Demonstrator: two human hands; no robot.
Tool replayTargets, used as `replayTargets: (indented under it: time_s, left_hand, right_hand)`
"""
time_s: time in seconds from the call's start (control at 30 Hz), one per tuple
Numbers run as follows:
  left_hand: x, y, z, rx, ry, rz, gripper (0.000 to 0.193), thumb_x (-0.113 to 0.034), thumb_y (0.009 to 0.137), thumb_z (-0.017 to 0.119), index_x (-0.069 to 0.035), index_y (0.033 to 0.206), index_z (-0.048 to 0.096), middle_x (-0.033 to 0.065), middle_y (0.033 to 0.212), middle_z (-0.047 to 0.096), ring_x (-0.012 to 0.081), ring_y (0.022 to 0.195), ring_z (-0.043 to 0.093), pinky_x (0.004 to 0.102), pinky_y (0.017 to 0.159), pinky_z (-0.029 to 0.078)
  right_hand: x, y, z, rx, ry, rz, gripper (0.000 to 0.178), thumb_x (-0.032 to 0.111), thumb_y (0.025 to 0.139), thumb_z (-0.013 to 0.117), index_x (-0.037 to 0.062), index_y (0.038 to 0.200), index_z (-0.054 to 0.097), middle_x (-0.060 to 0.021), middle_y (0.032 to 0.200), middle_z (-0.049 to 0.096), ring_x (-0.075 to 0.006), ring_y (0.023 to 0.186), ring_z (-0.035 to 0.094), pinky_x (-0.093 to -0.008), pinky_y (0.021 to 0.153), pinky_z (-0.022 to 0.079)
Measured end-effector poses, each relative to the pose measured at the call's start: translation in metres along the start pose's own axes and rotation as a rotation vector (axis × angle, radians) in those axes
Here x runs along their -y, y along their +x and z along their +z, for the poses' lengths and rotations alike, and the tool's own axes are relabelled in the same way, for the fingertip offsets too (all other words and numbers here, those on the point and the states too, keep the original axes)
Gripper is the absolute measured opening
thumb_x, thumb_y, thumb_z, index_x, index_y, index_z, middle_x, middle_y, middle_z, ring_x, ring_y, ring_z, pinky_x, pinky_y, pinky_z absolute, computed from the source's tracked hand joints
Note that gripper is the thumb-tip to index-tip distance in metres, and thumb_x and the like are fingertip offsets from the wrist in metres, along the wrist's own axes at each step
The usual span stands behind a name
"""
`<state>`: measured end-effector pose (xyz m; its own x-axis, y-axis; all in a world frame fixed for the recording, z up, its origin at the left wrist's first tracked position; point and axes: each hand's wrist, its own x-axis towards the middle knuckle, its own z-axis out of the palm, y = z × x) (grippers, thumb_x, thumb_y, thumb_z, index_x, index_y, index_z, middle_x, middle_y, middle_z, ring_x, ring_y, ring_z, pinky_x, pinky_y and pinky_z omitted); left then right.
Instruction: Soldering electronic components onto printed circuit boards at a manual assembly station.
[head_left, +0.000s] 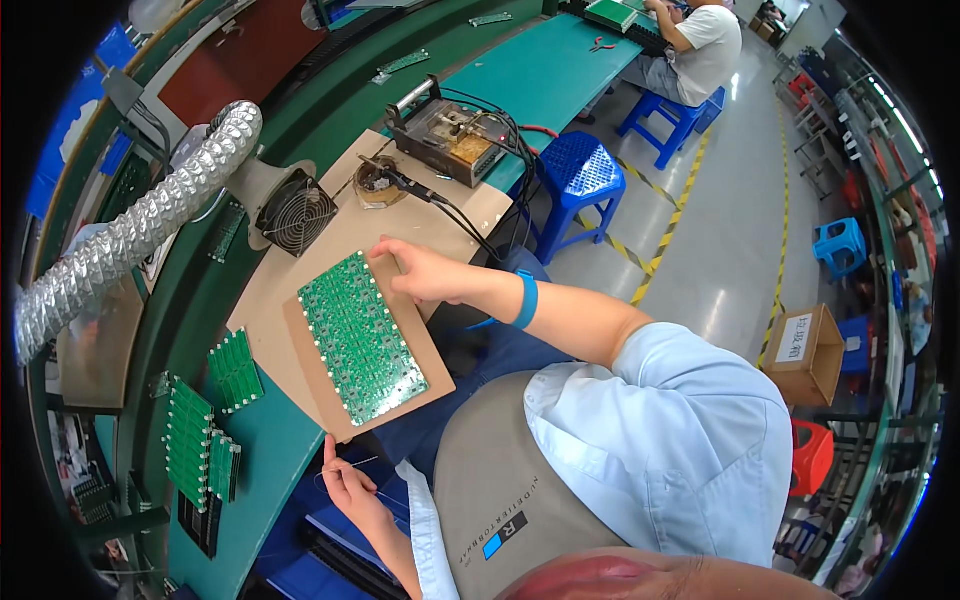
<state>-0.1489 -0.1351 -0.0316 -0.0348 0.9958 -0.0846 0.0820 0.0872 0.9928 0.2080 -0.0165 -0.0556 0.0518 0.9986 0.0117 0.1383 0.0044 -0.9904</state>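
Observation:
A green circuit board panel (362,335) with rows of small parts lies tilted on a brown cardboard sheet (436,380) in front of me. My right hand (418,270), a blue band on its wrist, has its fingers bent at the panel's far right corner, index fingertip and thumb on the edge. Below the cardboard's near corner is my left hand (352,492). Its index finger points up to that corner, while the other fingers curl round a thin solder wire (366,461). More green circuit boards (188,440) are stacked on the left, beside another board panel (235,370).
A soldering iron (400,182) rests by a round stand (375,185), its cable running to a power unit (450,138). A fan (297,212) with a silver duct (140,220) stands left. Blue stools (580,165) and a seated person (705,50) are beyond.

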Motion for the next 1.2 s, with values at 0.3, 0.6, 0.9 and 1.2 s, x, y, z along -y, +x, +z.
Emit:
replayTargets:
  time_s: [0.3,0.6,0.9,1.2]
  left_hand:
    - [0.013,-0.014,0.006,-0.065,-0.067,-0.011,0.014,-0.01,0.107,0.045,-0.008,0.094,0.05,0.0174,0.162,0.05,0.0023,0.053,0.04,0.0177,0.049,0.03]
    - [0.006,-0.024,0.008,-0.16,-0.023,-0.081,0.015,-0.011,0.106,0.046,-0.004,0.103,0.059,0.0167,0.155,0.057,0.0038,0.058,0.04,0.0183,0.05,0.032]
    - [0.012,-0.038,-0.002,-0.056,-0.195,-0.088,0.008,-0.003,0.101,0.049,-0.007,0.096,0.054,0.0214,0.157,0.054,0.0056,0.057,0.043,0.0203,0.053,0.035]
    - [0.009,-0.049,0.01,0.036,-0.244,-0.161,0.005,-0.007,0.102,0.051,-0.008,0.097,0.053,0.0249,0.155,0.055,0.0056,0.057,0.046,0.0196,0.054,0.036]
  right_hand:
    - [0.024,0.01,-0.018,0.065,0.3,0.201,0.064,0.003,0.093,0.058,0.007,0.155,0.042,-0.0139,0.151,0.052,-0.0137,0.063,0.054,-0.0263,0.054,0.045]
    - [0.02,-0.056,-0.008,0.026,0.084,0.14,0.061,0.01,0.097,0.066,0.01,0.154,0.047,-0.0058,0.148,0.056,-0.0109,0.082,0.06,-0.0251,0.071,0.054]
    - [0.041,-0.054,-0.01,0.086,0.096,0.147,0.056,0.004,0.101,0.058,0.0094,0.156,0.047,-0.0084,0.151,0.056,-0.0061,0.071,0.053,-0.0196,0.065,0.044]
    - [0.05,-0.02,-0.017,0.136,0.043,0.172,0.054,0.005,0.103,0.056,0.0082,0.156,0.046,-0.0104,0.148,0.059,-0.0056,0.069,0.051,-0.0188,0.063,0.042]
